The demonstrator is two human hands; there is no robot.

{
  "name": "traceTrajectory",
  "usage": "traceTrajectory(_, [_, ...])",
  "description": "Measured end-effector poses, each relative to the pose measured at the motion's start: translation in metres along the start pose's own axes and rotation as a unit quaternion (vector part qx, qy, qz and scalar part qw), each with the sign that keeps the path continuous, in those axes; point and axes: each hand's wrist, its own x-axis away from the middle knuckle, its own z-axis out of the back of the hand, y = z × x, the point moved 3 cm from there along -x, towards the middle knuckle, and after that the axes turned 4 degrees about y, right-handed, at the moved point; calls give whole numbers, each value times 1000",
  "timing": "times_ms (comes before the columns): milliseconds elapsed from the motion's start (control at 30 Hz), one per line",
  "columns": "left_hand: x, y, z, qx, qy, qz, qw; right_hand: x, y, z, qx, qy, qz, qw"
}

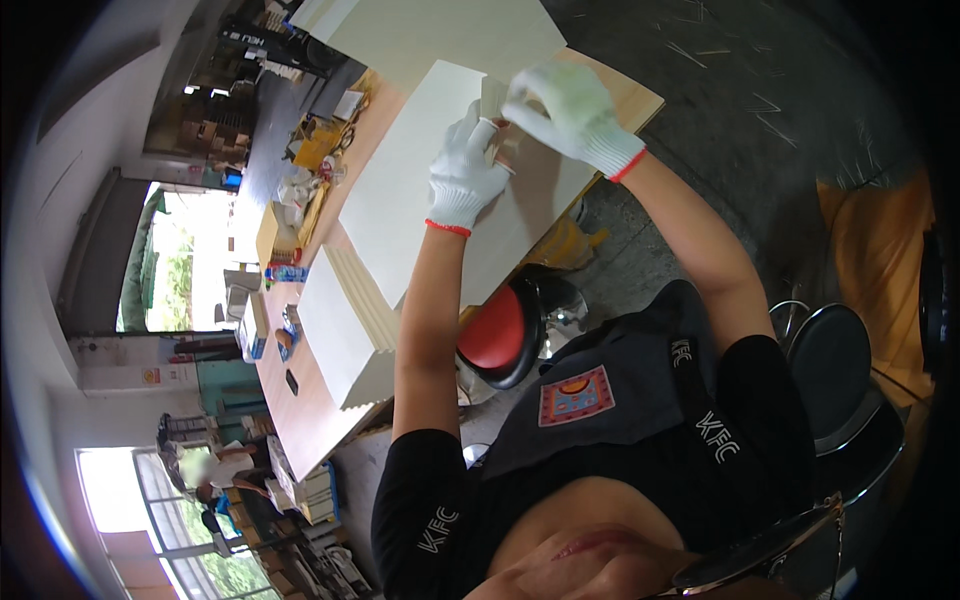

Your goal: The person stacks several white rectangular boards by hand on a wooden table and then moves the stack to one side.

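Both my hands wear white knitted gloves with red cuffs, held over a large white sheet [400,190] on the table. My left hand [467,175] has its fingers bent round a small pale strip of card or board [493,97], with the thumb side toward the right. My right hand [570,110] comes in from the right, its fingers and thumb curled in a pinch at the same strip's right edge. Part of the strip is hidden by the gloves, and its exact kind is unclear.
A thick stack of white boards [345,320] stands on the wooden table [310,410], near my left forearm. More pale boards [450,35] lie at the far end. A red-topped stool [495,335] is beside the table. A black chair [830,370] stands to the right.
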Motion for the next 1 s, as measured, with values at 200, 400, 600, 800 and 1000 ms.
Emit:
traceTrajectory(200, [6, -4, 4, 6, 84, 13, 996, 19, -25, -3, 27, 0, 129, 991])
traceTrajectory(400, [14, -3, 8, 4, 60, 141, 988, 21, -45, -13, 90, -159, 67, 981])
traceTrajectory(600, [23, -8, -8, -141, -45, 127, 981, 32, -43, -40, 150, -175, 135, 964])
traceTrajectory(800, [11, -16, 53, -51, -30, 311, 948, 30, -53, -33, 104, -168, 174, 965])
traceTrajectory(1000, [46, -79, 148, -289, 188, 115, 932, 35, -55, -36, 140, -175, 188, 956])
